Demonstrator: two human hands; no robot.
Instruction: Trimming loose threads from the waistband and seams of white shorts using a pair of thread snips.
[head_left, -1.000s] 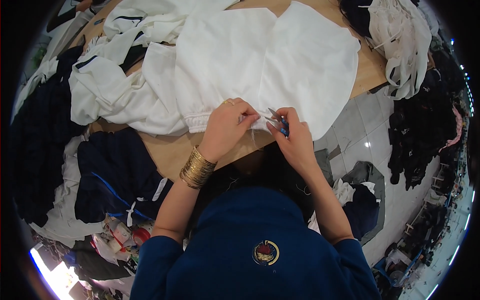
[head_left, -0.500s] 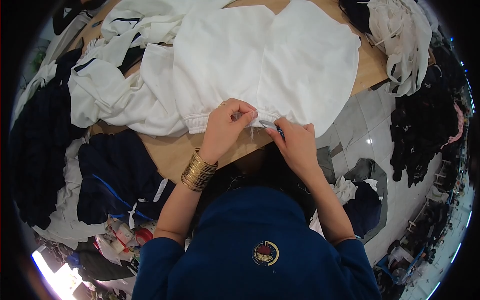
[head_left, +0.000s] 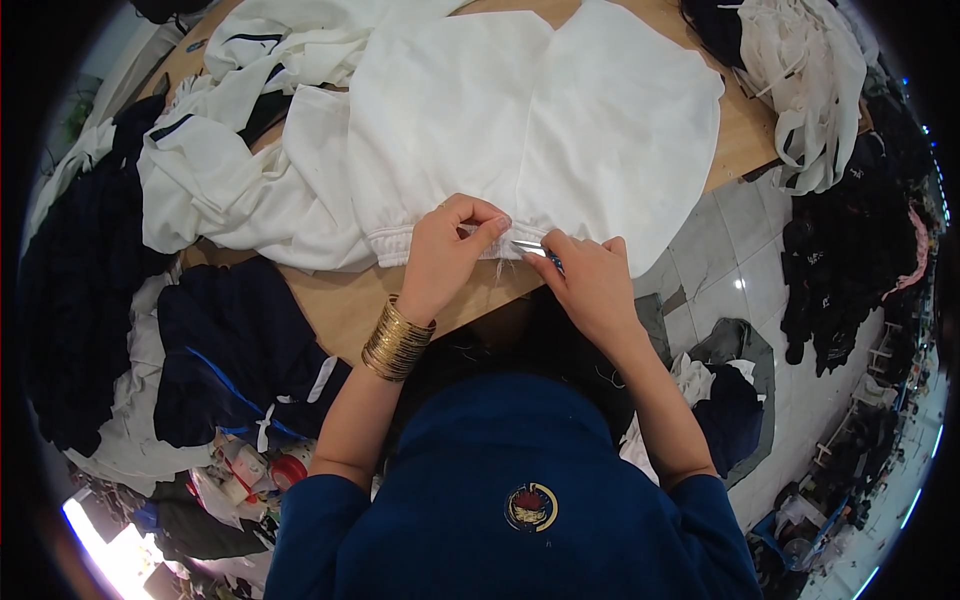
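Past the gold bangles (head_left: pixel 398 338), your left hand (head_left: pixel 440 250) pinches the gathered band of a white garment (head_left: pixel 450 110), and your right hand (head_left: pixel 597 283) grips blue-handled thread snips (head_left: pixel 527 247), blades pointing at the band just beside your left fingertips. Loose white threads (head_left: pixel 501 270) dangle from that puckered band, near the closest edge of the brown tabletop (head_left: pixel 350 310). The cloth spreads away from you, mostly smooth, a seam running up its middle, with crumpled white garments (head_left: pixel 310 190) to its left.
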